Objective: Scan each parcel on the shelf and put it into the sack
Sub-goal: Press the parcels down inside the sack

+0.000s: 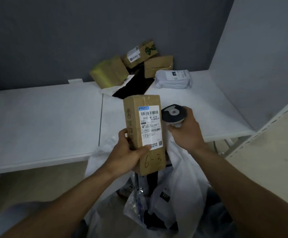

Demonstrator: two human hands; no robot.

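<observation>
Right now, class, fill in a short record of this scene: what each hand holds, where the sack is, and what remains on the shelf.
Left hand: grips a tall cardboard box, shipping label facing the camera
Right hand: holds a barcode scanner beside the box
Sack: white, open below the box, parcels already inside
Shelf: white; cardboard boxes and a grey mailer bag at the back

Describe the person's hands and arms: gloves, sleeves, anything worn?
No gloves: the left hand and right hand are bare. No rings, watch or wristband show. The left forearm and right forearm are bare up to the frame edge, so no sleeve is in view. No cables or markings on them.
</observation>
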